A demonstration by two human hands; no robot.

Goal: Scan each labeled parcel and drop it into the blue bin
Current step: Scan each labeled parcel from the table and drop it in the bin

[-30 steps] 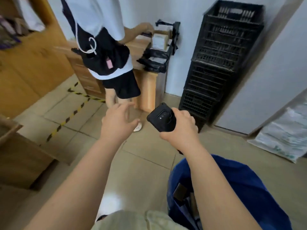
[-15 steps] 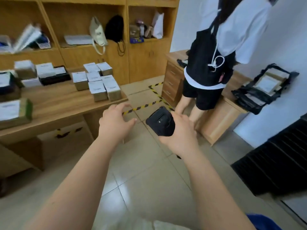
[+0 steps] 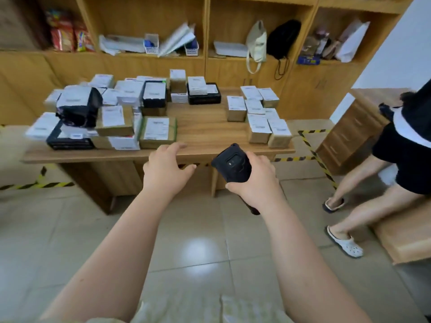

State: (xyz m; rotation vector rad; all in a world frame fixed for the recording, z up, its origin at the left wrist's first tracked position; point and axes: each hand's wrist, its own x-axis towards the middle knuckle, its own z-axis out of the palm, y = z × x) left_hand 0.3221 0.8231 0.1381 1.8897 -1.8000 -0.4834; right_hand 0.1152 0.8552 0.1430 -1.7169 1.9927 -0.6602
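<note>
Labeled parcels (image 3: 156, 131) cover most of the bench (image 3: 205, 129). A stacked pile of brown, white and black boxes sits on its left half, and a tidier cluster of small boxes (image 3: 258, 113) on its right, with bare wood between them. Every one I can make out lies label up.

My left grip (image 3: 163, 169) is spread apart and holds nothing. It hangs just short of the bench's front edge, nearest the flat brown parcel with green tape along its sides. My right grip (image 3: 254, 180) is clamped round the black scanner (image 3: 233, 164), held below the bench edge with its head tilted up toward the pile.

As I judge it, the job is far from finished. Dozens of parcels wait on the bench, none is in hand, and none is under the scanner. The blue bin is not in this view, so I cannot say how many are already in it. What is left is the same round for each box — lift it, scan it, carry it to the bin.

Another person (image 3: 405, 145) stands at the right by a low wooden cabinet, well apart from my reach.
</note>
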